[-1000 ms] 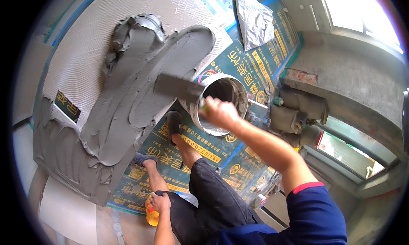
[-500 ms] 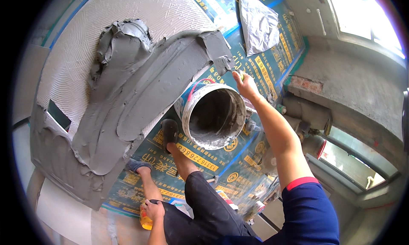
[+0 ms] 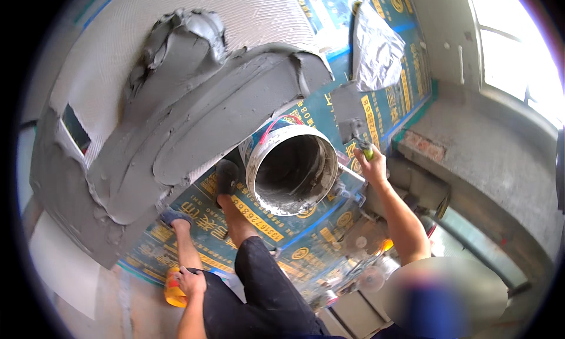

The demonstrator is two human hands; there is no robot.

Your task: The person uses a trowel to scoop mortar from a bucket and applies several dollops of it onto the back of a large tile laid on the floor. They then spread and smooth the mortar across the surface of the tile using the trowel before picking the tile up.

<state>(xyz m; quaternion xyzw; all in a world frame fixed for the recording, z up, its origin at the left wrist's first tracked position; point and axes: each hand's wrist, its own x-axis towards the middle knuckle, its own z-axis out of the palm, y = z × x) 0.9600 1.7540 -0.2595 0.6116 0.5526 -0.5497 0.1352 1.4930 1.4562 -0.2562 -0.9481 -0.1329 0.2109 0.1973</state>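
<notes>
My right hand (image 3: 372,166) is closed around the green-yellow handle of a trowel (image 3: 347,110). Its flat grey blade is held out to the right of a large slab (image 3: 259,18) and apart from it. Smooth grey mortar (image 3: 223,115) coats much of the slab's near side, with a thick lump (image 3: 191,41) at its upper left. The bare part beyond has a finely ridged surface. Below the slab's right edge stands a bucket (image 3: 252,180) with a mortar-smeared rim and grey mortar inside. At lower left, my left hand (image 3: 192,282) grips a yellow-orange container (image 3: 174,293), partly hidden by the fingers.
Green printed protective sheeting (image 3: 282,245) covers the floor. A crumpled silver-grey bag (image 3: 378,50) lies at the upper right, near a window (image 3: 509,50). A concrete ledge (image 3: 488,144) runs along the right side. Clear round items (image 3: 372,277) and other clutter lie at the lower right.
The trowel has come off the mortar's right end and swung rightward, away from the slab, with my right hand. My left hand keeps its hold. The whole view has shifted slightly.
</notes>
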